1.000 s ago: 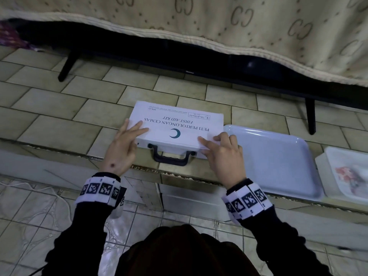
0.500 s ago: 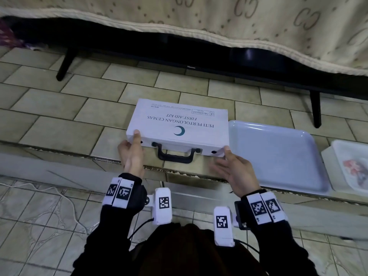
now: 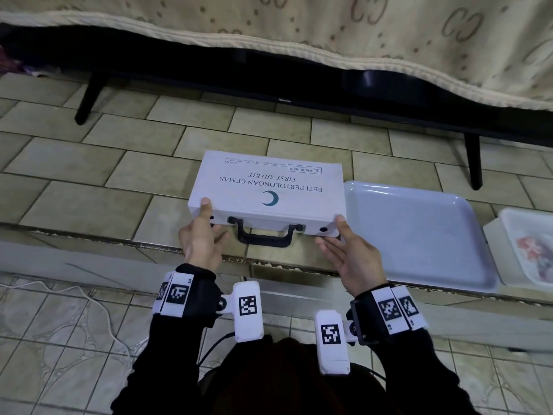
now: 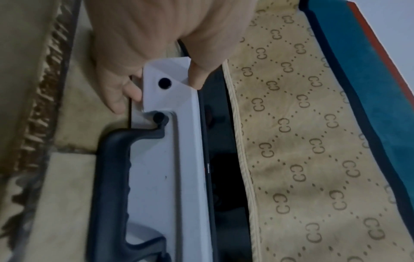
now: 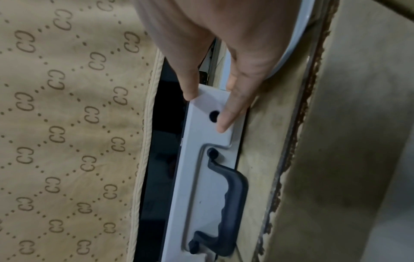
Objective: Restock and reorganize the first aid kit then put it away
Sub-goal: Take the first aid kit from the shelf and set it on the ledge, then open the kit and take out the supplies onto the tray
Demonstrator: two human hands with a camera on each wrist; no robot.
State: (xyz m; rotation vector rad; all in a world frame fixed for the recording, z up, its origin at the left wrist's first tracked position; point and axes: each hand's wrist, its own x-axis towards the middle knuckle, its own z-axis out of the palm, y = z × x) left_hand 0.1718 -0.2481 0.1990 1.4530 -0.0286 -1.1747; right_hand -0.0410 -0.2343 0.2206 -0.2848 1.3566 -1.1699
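Observation:
The white first aid kit (image 3: pixel 269 187) lies closed on the tiled ledge, its black handle (image 3: pixel 263 238) facing me. My left hand (image 3: pixel 206 226) pinches the front left corner, thumb on the lid and fingers beneath the front edge. My right hand (image 3: pixel 338 235) holds the front right corner the same way. In the left wrist view the left hand (image 4: pixel 145 35) clasps the kit's corner (image 4: pixel 165 159). In the right wrist view the right hand (image 5: pixel 212 35) has its thumb on the top edge of the kit (image 5: pixel 201 159) and a finger along the front face.
An empty pale tray (image 3: pixel 419 235) touches the kit's right side, with a white container (image 3: pixel 523 250) beyond it. A black TV (image 3: pixel 278 85) on two legs stands behind, draped with a beige cloth (image 3: pixel 359 31). The ledge drops to the floor at its front edge (image 3: pixel 89 232).
Both hands left the top of the lid, where they lay flat, and turned palm-up to take the kit's two front corners. The kit stays roughly where it was.

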